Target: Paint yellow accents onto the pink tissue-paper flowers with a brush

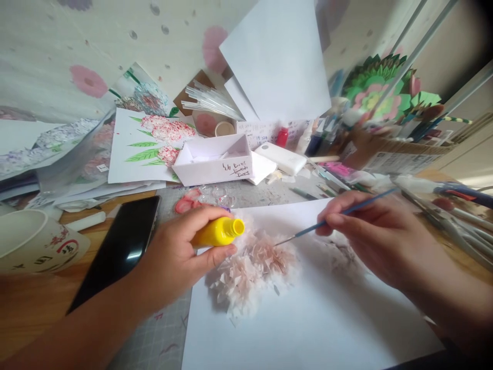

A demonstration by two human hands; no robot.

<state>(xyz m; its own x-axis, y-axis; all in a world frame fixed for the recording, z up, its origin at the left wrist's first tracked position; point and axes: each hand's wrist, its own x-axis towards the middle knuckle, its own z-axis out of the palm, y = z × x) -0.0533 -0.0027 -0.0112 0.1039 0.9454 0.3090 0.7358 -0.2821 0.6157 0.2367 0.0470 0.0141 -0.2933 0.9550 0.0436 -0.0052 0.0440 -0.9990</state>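
Note:
My left hand (181, 252) is wrapped round a small yellow bottle (221, 231), its open neck pointing right over a cluster of pale pink paper bits (254, 264). That cluster lies on a white sheet (308, 318). My right hand (370, 231) pinches a thin blue-handled brush (339, 216), whose tip touches the pink cluster's right side.
A black phone (123, 246) lies left of my left hand, a printed cup (34, 241) further left. Behind stand a white paper box (213, 162), flower pictures (150, 144), clear straws (211, 103), a red bottle (282, 136) and a basket with paper flowers (385, 103). Tools lie at right (454, 216).

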